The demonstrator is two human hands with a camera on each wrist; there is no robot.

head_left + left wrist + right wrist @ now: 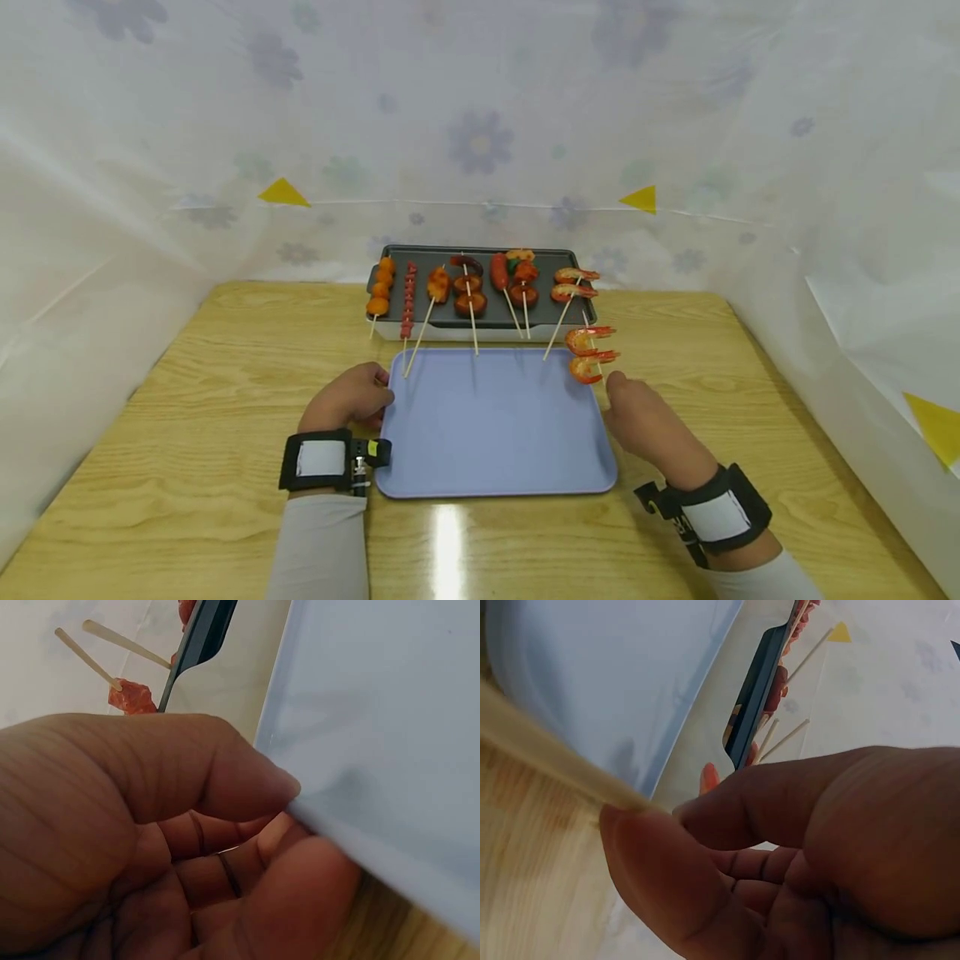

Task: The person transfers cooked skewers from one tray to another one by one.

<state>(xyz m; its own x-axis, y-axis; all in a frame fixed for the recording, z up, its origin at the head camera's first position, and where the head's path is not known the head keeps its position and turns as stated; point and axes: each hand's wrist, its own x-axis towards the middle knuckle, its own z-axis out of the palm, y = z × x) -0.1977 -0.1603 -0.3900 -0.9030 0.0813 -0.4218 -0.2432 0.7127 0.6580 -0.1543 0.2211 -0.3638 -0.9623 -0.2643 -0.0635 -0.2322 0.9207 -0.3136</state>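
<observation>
Pinches the ten o'clock rim of the lavender tray with the left hand, thumb and finger clamped on the edge; tray lying flat on the tabletop. Beyond, at the tray's twelve o'clock, a grill bearing, from left to right, an orange-ball skewer, a thin red skewer, a golden-brown skewer, a mushroom skewer, a sausage skewer, a mixed skewer and a shrimp skewer, sticks pointing roughly between five and seven o'clock. Farther right, holds a second two-shrimp stick over the tray's two o'clock corner in the head view, tip leaning just short of twelve. Cannot tell touch from mere overlap there. Grips the lower end with the right hand at three o'clock, thumb and finger together on the wood. Judging by the layout, either nearly done with loading the grill or barely begun on filling the tray; cannot tell which. Left to do, if loading, just the held stick; if serving, that one plus the whole row.
</observation>
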